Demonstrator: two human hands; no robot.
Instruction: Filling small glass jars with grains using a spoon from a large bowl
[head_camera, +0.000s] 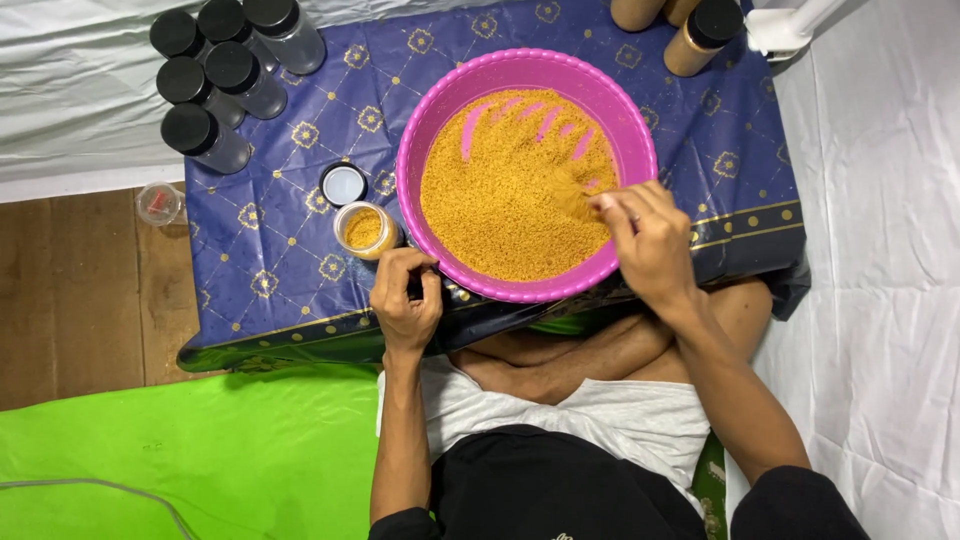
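A large pink basin (432, 130) holds golden-yellow crumbly grains (500, 200) on a low table with a dark blue patterned cloth (280, 250). My right hand (648, 240) reaches over the basin's near right rim, fingertips pinched in the grains. My left hand (405, 295) rests at the table's front edge, fingers curled against the base of a small open jar (366, 230) partly filled with the same grains. The jar's black lid (343, 184) lies upside down just behind it.
Several empty clear jars with black lids (215, 75) lie grouped at the table's back left. Filled jars with black lids (700, 35) stand at the back right. A small clear cup (158, 203) sits on the wooden floor at left. Green cloth (180, 450) covers the floor near me.
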